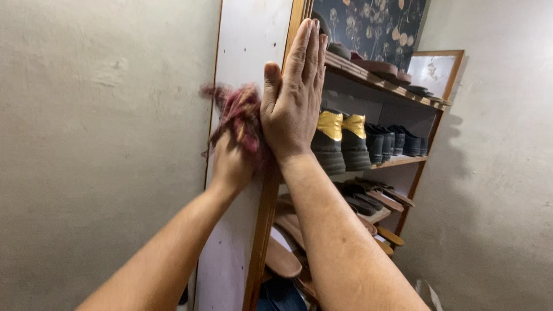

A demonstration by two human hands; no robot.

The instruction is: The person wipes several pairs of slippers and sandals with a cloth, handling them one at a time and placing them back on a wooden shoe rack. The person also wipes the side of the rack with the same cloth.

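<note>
Shoe rack side panel (247, 52) takes the wiping: the left hand (230, 164) clenches a red cloth (242, 115) against its white face, at nine o'clock of the right hand (294, 98), which presses flat and released on the wooden edge. No wiped or unwiped patch shows.

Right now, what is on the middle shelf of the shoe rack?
On the middle shelf stand shoes with gold heels and darker pairs. The right hand covers the shelf's left end.

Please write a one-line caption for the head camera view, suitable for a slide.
Left hand presses a red cloth on a shoe rack's white side panel; right hand lies flat on its wooden edge.
</note>
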